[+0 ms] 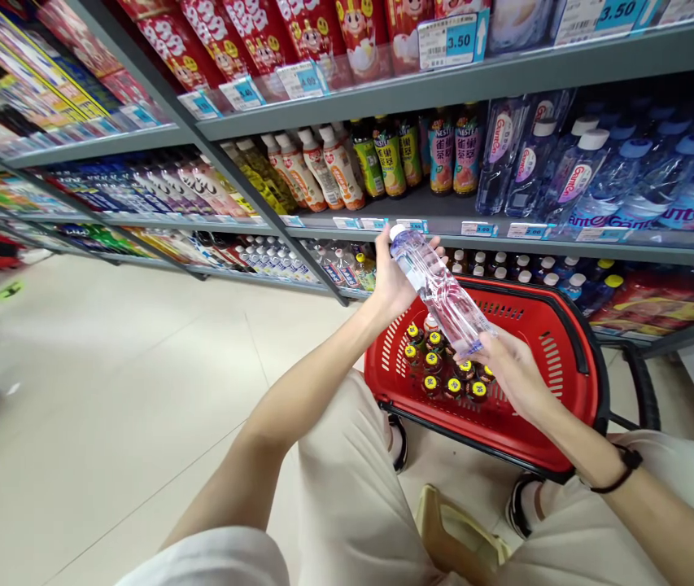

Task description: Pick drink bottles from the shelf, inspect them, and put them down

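Observation:
A clear plastic water bottle (438,291) with a white cap is held tilted over a red shopping basket (566,358). My left hand (392,281) grips its cap end, fingers curled round the neck. My right hand (508,366) holds the bottom end, fingers closed on it. Inside the basket lie several small dark bottles with yellow caps (444,366). The basket stands on the floor in front of my knees, right below the lowest shelf.
Grey store shelves (444,220) run along the right, stocked with tea bottles (383,155), water bottles (572,163) and red snack packs (298,37). The pale tiled aisle floor (108,391) stretches to the left. A black wristband (624,465) sits on my right wrist.

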Action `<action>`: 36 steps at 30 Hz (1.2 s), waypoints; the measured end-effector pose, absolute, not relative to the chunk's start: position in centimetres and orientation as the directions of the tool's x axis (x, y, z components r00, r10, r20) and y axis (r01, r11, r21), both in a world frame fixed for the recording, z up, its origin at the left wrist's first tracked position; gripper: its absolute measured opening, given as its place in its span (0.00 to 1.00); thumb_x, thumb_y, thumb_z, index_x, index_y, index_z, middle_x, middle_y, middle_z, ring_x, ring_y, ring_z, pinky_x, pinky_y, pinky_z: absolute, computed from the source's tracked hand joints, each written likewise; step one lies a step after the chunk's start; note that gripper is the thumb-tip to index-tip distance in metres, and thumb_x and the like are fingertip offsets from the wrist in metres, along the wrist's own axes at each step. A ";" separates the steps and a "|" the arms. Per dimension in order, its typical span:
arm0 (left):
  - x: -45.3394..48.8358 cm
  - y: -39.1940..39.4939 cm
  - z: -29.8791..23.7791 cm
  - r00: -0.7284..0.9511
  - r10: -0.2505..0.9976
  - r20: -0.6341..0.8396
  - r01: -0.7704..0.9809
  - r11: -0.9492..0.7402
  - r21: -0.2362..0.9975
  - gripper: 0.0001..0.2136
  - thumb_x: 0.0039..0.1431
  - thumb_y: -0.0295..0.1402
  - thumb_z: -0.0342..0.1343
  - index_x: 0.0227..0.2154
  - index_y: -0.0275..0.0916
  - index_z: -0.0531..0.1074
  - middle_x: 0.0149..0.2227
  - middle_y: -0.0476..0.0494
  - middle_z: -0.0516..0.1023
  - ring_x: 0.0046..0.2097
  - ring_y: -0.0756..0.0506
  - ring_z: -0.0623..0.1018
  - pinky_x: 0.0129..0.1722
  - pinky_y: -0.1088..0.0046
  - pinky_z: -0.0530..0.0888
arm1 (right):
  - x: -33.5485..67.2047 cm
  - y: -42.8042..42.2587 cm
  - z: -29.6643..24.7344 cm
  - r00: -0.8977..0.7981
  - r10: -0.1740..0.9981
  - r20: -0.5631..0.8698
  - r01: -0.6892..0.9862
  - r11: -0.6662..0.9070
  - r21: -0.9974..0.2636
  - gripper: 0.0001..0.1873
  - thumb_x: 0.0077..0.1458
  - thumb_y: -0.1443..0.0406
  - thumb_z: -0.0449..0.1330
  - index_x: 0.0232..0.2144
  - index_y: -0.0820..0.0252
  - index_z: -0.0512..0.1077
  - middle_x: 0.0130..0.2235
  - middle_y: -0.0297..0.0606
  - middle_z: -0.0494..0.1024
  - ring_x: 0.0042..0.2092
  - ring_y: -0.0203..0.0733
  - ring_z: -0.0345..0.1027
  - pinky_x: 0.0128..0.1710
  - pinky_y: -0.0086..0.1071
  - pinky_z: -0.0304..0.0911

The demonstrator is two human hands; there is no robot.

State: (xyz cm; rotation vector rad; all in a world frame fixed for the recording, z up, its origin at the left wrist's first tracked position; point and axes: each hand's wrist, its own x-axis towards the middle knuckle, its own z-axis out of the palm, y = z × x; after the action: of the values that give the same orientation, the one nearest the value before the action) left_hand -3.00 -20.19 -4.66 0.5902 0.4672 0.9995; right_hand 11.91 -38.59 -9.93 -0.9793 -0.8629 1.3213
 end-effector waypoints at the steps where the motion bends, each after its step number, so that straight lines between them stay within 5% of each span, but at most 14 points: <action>1: -3.1 -20.2 -4.7 0.467 0.879 -0.098 -0.662 0.421 0.621 0.36 0.62 0.67 0.46 0.44 0.36 0.78 0.48 0.34 0.85 0.56 0.36 0.82 0.59 0.56 0.79 | 12.0 -38.6 -10.0 0.082 0.996 -0.025 -0.345 0.005 -0.939 0.23 0.59 0.47 0.71 0.47 0.56 0.80 0.44 0.43 0.85 0.42 0.49 0.80 0.44 0.45 0.77; 5: -3.3 -20.2 -4.6 0.452 0.880 -0.146 -0.726 0.458 0.513 0.42 0.61 0.70 0.37 0.46 0.34 0.78 0.48 0.31 0.84 0.57 0.34 0.80 0.59 0.54 0.78 | 12.1 -38.3 -10.4 0.172 0.985 0.013 -0.272 0.060 -0.961 0.29 0.55 0.51 0.75 0.55 0.53 0.76 0.54 0.44 0.83 0.46 0.49 0.80 0.39 0.40 0.79; 15: -3.8 -20.3 -4.3 0.490 0.864 -0.118 -0.778 0.494 0.389 0.39 0.63 0.64 0.41 0.52 0.33 0.77 0.41 0.34 0.83 0.44 0.39 0.82 0.54 0.59 0.78 | 13.0 -38.9 -11.5 0.251 0.928 0.276 0.224 0.221 -0.949 0.40 0.51 0.57 0.77 0.64 0.52 0.69 0.59 0.45 0.78 0.53 0.51 0.78 0.55 0.45 0.76; 23: -3.8 -20.7 -3.2 0.491 0.855 -0.167 -0.792 0.518 0.324 0.38 0.64 0.63 0.41 0.54 0.33 0.75 0.37 0.37 0.81 0.40 0.40 0.81 0.50 0.60 0.78 | 13.4 -39.6 -10.8 0.169 0.768 0.618 0.697 0.350 -0.626 0.32 0.57 0.60 0.73 0.61 0.54 0.70 0.54 0.46 0.78 0.52 0.52 0.76 0.52 0.45 0.76; 27: -3.9 -20.7 -3.3 0.494 0.857 -0.148 -0.787 0.513 0.343 0.37 0.65 0.63 0.40 0.53 0.33 0.76 0.37 0.37 0.81 0.41 0.40 0.80 0.51 0.60 0.78 | 13.8 -39.4 -10.4 0.155 0.745 0.649 0.714 0.369 -0.595 0.31 0.59 0.60 0.72 0.62 0.54 0.70 0.54 0.46 0.78 0.53 0.52 0.76 0.52 0.45 0.76; 32: -4.3 -20.7 -3.1 0.483 0.874 -0.062 -0.746 0.447 0.495 0.36 0.65 0.63 0.42 0.52 0.37 0.78 0.41 0.38 0.83 0.48 0.39 0.83 0.59 0.58 0.77 | 14.0 -39.2 -10.2 0.261 0.839 0.477 0.580 0.259 -0.772 0.34 0.56 0.55 0.74 0.61 0.52 0.71 0.56 0.46 0.77 0.50 0.53 0.77 0.52 0.49 0.75; 36: -4.6 -20.8 -2.9 0.449 0.892 -0.056 -0.709 0.394 0.585 0.36 0.64 0.64 0.42 0.52 0.37 0.78 0.44 0.36 0.84 0.57 0.35 0.81 0.63 0.54 0.75 | 13.7 -39.1 -10.3 0.310 0.882 0.355 0.377 0.229 -0.898 0.38 0.50 0.54 0.78 0.60 0.53 0.71 0.59 0.47 0.77 0.58 0.58 0.73 0.59 0.52 0.73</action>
State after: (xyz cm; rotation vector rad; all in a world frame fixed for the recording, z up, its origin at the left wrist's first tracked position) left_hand -4.60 -20.84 -2.90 0.5296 0.3932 1.0487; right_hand 13.72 -39.08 -10.27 -1.3623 -1.2772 0.5254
